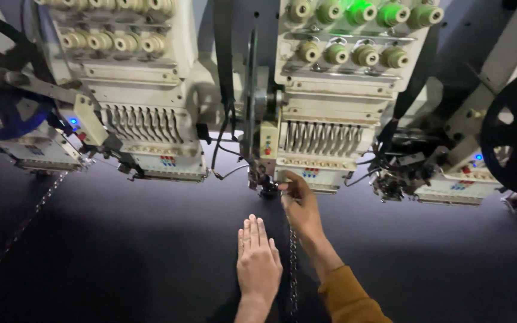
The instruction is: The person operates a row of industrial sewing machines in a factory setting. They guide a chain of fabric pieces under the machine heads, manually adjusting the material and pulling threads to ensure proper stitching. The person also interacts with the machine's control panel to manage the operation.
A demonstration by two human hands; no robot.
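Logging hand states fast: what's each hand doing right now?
Left hand: open, flat on the dark fabric, holding nothing.
Right hand: fingers reach up under the embroidery head; grip cannot be told.

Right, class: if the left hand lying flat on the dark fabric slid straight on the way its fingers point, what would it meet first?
Probably the needle area under the embroidery head, where the right hand already reaches; depth is unclear.
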